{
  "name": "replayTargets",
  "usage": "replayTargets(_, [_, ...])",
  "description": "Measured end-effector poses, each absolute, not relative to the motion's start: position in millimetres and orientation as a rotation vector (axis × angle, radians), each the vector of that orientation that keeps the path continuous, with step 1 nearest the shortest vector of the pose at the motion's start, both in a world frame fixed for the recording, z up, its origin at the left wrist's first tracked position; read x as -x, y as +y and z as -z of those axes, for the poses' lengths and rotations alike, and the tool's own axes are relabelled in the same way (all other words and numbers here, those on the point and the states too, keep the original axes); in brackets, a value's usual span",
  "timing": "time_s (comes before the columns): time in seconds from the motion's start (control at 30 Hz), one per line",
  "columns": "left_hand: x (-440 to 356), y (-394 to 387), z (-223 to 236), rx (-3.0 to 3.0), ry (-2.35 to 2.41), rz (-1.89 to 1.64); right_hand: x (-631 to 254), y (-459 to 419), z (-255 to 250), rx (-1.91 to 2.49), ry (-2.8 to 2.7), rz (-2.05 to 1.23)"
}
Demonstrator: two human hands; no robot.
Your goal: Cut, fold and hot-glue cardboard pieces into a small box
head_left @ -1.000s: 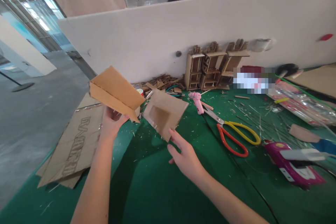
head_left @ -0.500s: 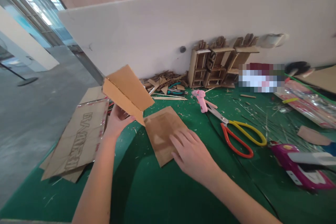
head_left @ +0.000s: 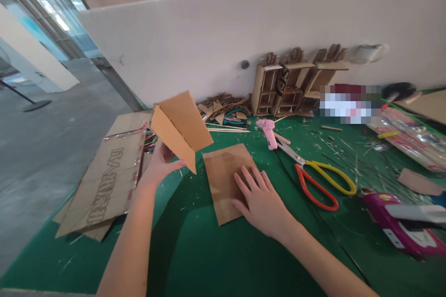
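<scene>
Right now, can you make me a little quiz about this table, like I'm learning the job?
1. True or false: the right hand touches a flat cardboard sheet.
2. Choose one. The handles of the scissors are: a) both blue, b) one red and one yellow, c) both green.
3. Which hand holds the angled cardboard piece?

Key: 1. true; 2. b; 3. the left hand.

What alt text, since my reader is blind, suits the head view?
A person's left hand holds angled cardboard above a green table; the right hand rests on a flat sheet. A glue gun and scissors lie at right.
</scene>
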State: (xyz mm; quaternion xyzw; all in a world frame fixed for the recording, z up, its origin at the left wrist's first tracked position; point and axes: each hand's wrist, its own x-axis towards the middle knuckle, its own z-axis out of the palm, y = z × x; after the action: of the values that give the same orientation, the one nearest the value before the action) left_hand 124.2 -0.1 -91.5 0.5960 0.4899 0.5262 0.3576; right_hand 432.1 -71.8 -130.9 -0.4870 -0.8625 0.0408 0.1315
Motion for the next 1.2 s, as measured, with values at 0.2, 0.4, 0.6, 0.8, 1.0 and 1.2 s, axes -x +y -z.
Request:
replayTargets(0.2, [-140,1,99,-1.584,1.172,-1.170,-426,-85,128,1.442,-2.485,-0.078])
replayTargets(0.4, [-152,1,102,-1.614,1.110,-1.114,-424,-87,126,1.465,-2.517,-0.050])
replayTargets(0.6, [-143,9,107,-1.554,1.144,-1.356,-428,-83,121,1.522,-2.521,-0.028])
replayTargets(0.8, [-144,18,107,-1.512,1.273,-1.428,-438,-83,89,1.631,-2.616,-0.012])
replayTargets(1.0, [-158,34,113,-1.577,1.256,-1.343,-443,-47,75,1.694,-2.529,-0.026])
replayTargets(1.2, [-161,45,113,-1.714,1.206,-1.295,-409,0,100,1.177,-2.694,-0.178])
